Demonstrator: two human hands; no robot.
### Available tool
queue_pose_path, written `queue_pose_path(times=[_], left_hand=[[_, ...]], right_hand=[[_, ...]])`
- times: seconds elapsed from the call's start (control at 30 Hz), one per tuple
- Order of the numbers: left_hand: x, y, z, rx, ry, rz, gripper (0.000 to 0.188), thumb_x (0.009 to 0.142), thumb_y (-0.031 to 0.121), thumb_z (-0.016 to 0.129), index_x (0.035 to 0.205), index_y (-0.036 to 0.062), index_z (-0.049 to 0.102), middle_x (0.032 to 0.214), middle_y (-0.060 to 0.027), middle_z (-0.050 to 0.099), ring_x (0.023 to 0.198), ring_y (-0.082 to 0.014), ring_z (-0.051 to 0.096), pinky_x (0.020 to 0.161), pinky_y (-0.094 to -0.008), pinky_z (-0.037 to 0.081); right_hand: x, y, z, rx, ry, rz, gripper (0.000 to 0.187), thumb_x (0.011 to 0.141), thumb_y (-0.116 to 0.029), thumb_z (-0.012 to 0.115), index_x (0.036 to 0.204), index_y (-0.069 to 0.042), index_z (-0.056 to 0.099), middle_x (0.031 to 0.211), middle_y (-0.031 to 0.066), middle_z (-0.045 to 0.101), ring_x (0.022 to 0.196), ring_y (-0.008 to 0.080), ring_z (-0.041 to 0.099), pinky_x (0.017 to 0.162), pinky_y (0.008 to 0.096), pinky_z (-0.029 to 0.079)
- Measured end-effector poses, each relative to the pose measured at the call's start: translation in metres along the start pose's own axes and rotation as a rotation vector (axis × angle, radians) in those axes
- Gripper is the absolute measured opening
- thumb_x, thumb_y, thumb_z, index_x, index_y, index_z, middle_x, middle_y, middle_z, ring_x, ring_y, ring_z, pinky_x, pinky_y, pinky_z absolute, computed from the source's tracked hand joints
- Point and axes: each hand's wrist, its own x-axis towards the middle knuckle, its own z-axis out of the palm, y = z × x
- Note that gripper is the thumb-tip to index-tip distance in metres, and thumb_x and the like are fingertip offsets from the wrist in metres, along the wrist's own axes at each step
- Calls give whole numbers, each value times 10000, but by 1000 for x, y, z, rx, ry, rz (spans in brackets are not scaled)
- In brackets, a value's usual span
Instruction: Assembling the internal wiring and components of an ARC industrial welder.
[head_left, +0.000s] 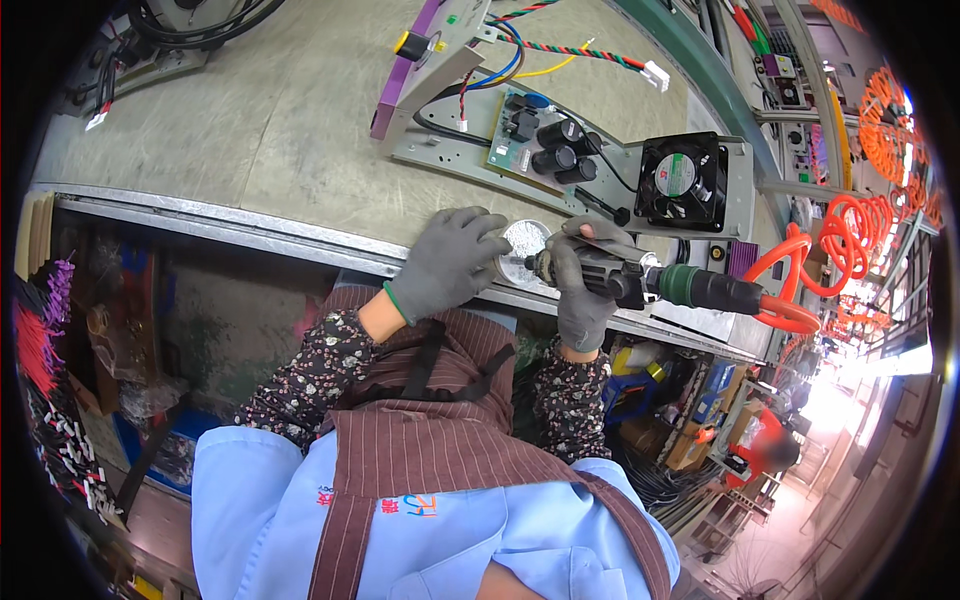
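Desk (310, 180), grey top, near edge trimmed in metal; contents listed left to right.

Black cables (205, 28), coiled, far left corner, well apart from both hands.

Left hand (445, 262), grey glove, over the near edge of the desk. Fingers point right and slightly far, bent and close together, tips at the left side of the dish. Whether they pinch a small piece cannot be told.

Metal chassis (455, 148), far side, long axis running left to right; purple panel (404, 85) standing at its left end, circuit board (507, 155) on its middle, black fan (683, 180) at its right end.

Round dish (511, 273), near edge of the desk, between the two hands, with small bright pieces (524, 238) in it. It lies directly right of the left fingers, which are the nearer bare fingertips.

Right hand (583, 300), grey glove, right of the dish; fingers wrapped around the powered driver (622, 278). Driver's long axis runs left to right, nose leftward at the dish's right side; contact there is unclear.

Orange hose (787, 262), coiled, right of the driver, joined to its rear.
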Motion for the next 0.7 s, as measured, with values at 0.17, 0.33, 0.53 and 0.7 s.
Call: queue_pose_path(times=[0.17,0.33,0.53,0.7], left_hand=[[1,0,2,13,-5,18,294,707,206,685,992,158,632,1177,-25,561,1132,-224,493,942,-400,387],[1,0,2,15,3,23,298,712,210,686,996,142,626,1169,-28,562,1125,-224,493,939,-394,389],[2,4,-2,9,-15,19,317,716,211,685,1013,133,606,1180,-40,552,1123,-236,488,940,-392,387],[7,11,-9,57,-72,32,371,729,258,685,1062,127,588,1232,-78,525,1152,-272,465,958,-402,370]], right_hand=[[-2,2,2,-36,-18,-6,358,763,74,644,1061,-42,484,971,106,582,788,172,611,695,283,514],[-6,8,-5,-98,-84,-44,372,763,64,645,1073,-41,467,958,100,587,791,163,608,714,282,508],[-10,6,-8,-149,-29,-93,389,744,129,656,1074,-26,517,1009,100,615,868,139,614,776,265,514],[41,-39,-21,46,17,-173,341,765,101,640,1053,-50,538,973,109,616,768,152,612,672,256,525]])
